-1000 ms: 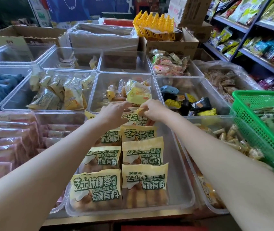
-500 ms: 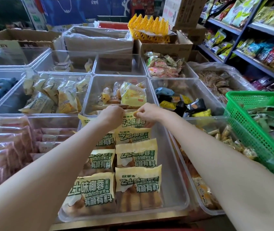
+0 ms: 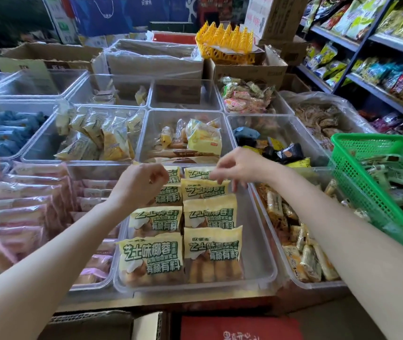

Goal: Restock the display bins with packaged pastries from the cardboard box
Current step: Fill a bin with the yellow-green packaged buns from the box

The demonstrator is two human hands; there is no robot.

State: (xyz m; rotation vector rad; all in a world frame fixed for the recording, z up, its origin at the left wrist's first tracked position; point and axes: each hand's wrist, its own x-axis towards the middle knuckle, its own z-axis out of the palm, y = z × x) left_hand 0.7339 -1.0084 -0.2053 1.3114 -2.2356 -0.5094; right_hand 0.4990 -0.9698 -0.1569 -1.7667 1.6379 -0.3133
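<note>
A clear display bin [image 3: 261, 244] in the front middle holds yellow pastry packs [image 3: 210, 251] with green lettering, laid in two overlapping rows. My left hand [image 3: 141, 184] hovers over the far end of the left row with its fingers loosely curled and nothing in them. My right hand [image 3: 236, 168] hangs over the far end of the right row, fingers relaxed and pointing down, just above the rearmost packs [image 3: 200, 173]. The top edge of an open cardboard box [image 3: 92, 320] shows below the counter at the lower left; its contents are hidden.
Pink packs fill the bin [image 3: 24, 217] at left. Small wrapped snacks lie in the bin [image 3: 301, 253] at right. A green basket [image 3: 377, 182] sits by my right arm. More clear bins, cartons and a yellow rack [image 3: 225, 42] stand behind. Snack shelves [image 3: 379, 69] run along the right.
Both hands were pinching the rearmost pack at the far end of the bin; they have let go and lifted slightly, the right hand moving off to the right.
</note>
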